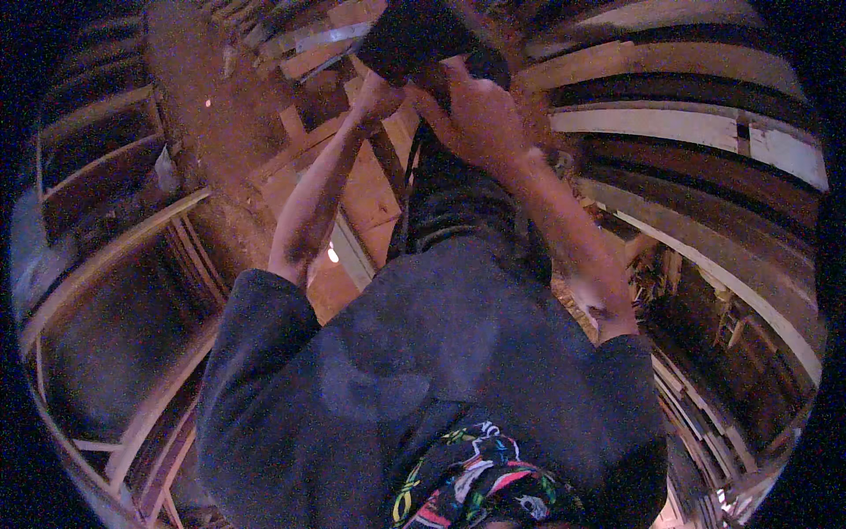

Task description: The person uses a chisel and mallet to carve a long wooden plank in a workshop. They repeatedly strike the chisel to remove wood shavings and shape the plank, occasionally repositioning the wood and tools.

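Observation:
Both my arms reach up to the top of the head view, past my dark trousers. A dark, soft-edged object [414,40] is there, its kind lost in the low light. My left hand [379,95] is closed at its lower left edge. On its lower right side, my right hand [485,110] has its fingers curled against it. The dark object partly hides the fingertips of both hands. Pieces of wood [304,62] lie just left of it.
Long boards [652,123] are stacked along the right. To the left stand wooden frames [115,256] around a dark panel [132,344]. Brown floor [198,97] runs between these frames and the wood pieces. A pale strip [352,251] lies below my left forearm.

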Tool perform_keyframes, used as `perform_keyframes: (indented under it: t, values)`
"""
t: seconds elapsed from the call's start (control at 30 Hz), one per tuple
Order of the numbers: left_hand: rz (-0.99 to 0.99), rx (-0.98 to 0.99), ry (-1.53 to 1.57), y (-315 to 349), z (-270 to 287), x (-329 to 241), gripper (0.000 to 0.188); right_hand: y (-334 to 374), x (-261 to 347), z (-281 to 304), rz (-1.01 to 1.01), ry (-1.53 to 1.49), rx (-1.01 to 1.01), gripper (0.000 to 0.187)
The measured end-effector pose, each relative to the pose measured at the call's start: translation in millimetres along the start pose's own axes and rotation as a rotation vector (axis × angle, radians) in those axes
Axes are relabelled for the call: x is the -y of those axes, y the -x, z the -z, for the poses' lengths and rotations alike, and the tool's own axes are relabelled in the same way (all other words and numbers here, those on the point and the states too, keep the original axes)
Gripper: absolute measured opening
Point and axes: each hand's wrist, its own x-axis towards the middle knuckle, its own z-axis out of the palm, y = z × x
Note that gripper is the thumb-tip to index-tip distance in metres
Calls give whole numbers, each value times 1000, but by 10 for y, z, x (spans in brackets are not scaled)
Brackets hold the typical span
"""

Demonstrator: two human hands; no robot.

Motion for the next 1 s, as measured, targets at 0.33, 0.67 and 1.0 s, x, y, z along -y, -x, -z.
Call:
perform_keyframes:
  t: [0.33,0.67,1.0]
  values:
    - [241,-2,397,-580,799,-86,28,38,-408,222,-4,-120,-107,63]
    - [-29,268,90,-810,718,240,31,-24,-77,512,116,-139,-196,68]
    - [-41,4,185,-481,302,376,56,-382,-77,-73,42,-9,-45,65]
